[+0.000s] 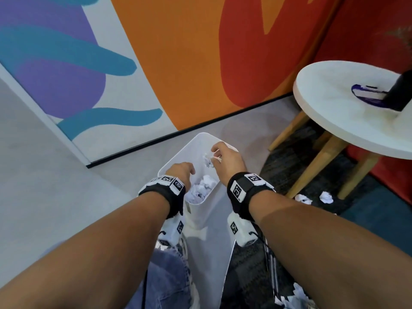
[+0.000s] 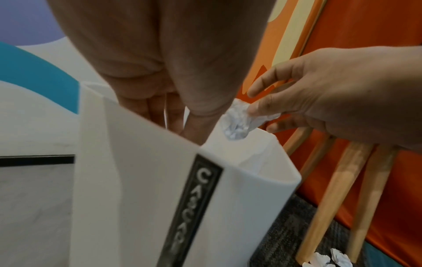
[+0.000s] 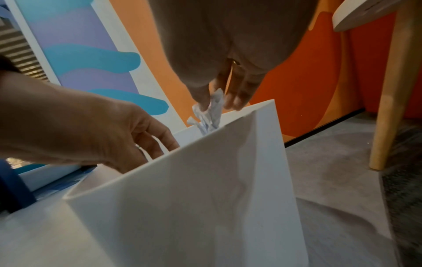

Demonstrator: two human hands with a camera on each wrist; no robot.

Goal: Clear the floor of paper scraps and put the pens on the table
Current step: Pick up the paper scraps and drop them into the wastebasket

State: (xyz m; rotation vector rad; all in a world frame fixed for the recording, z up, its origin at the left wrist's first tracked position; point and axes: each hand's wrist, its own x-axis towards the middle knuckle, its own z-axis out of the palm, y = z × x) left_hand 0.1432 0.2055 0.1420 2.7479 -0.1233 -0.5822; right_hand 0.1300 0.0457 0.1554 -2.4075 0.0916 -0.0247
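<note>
A white waste bin (image 1: 201, 141) stands on the grey floor with crumpled paper scraps (image 1: 201, 188) inside. My right hand (image 1: 217, 156) hovers over the bin's far side and pinches a crumpled paper scrap (image 2: 238, 122) between thumb and fingers, just above the rim. My left hand (image 1: 189, 170) hangs over the bin's near-left side, its fingers (image 2: 160, 110) pointing down inside the rim with nothing in them. Loose scraps (image 1: 326, 197) lie on the dark carpet under the table. What look like pens (image 1: 272, 268) lie on the carpet by my right forearm.
A round white table (image 1: 334, 126) on wooden legs (image 1: 316, 166) stands at the right, with a purple item and a dark object (image 1: 399, 92) on top. A painted wall runs behind the bin. More scraps (image 1: 294, 297) lie near my right elbow.
</note>
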